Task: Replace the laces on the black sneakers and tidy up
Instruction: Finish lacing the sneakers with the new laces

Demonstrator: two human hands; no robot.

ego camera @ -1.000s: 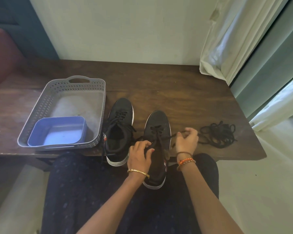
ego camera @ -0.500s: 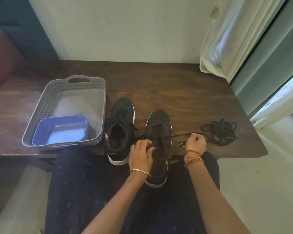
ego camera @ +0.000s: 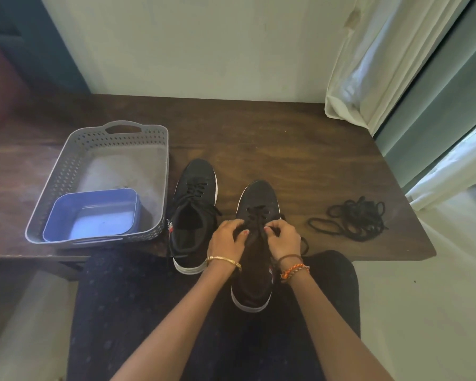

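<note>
Fingers (ego camera: 243,234) of both hands pinching right sneaker (ego camera: 256,210) laces, loose laces (ego camera: 352,221) rightward, basket (ego camera: 66,171) leftward

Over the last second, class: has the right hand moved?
Yes. The right hand has come back left, away from the loose lace pile on the table, onto the nearer sneaker, close to the left hand.
</note>
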